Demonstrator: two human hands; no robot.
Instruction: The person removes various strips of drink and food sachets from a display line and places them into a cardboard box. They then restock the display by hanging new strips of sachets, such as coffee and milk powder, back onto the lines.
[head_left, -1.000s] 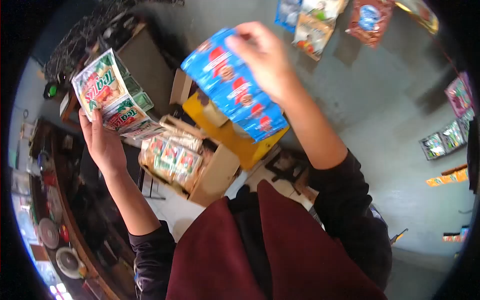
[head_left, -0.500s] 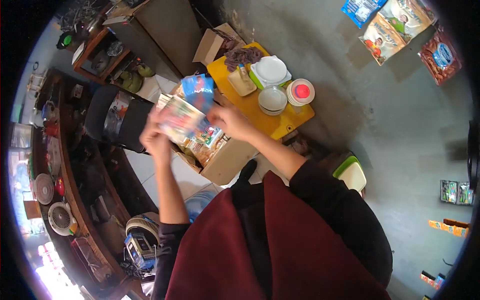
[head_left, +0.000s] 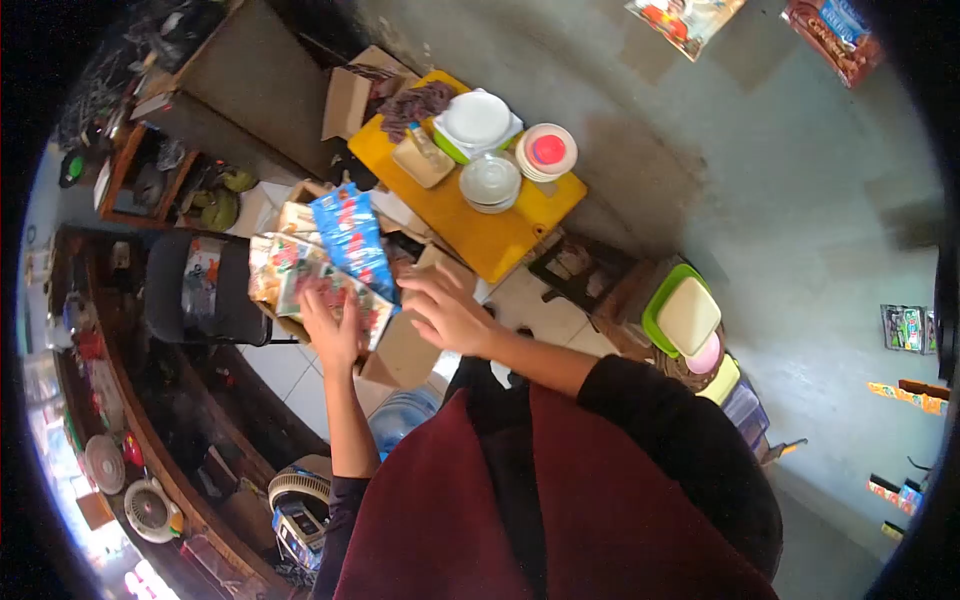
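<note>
Left hand (head_left: 330,325) presses sachet strips (head_left: 320,285) flat, right hand (head_left: 450,310) spread beside — the blue strip (head_left: 350,240) above could slip off the cardboard box (head_left: 415,350).

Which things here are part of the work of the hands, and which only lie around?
In hand: left hand, right hand, blue sachet strip, colourful sachets, cardboard box.
Lying about: yellow table, white plates, black chair, water bottle.
</note>
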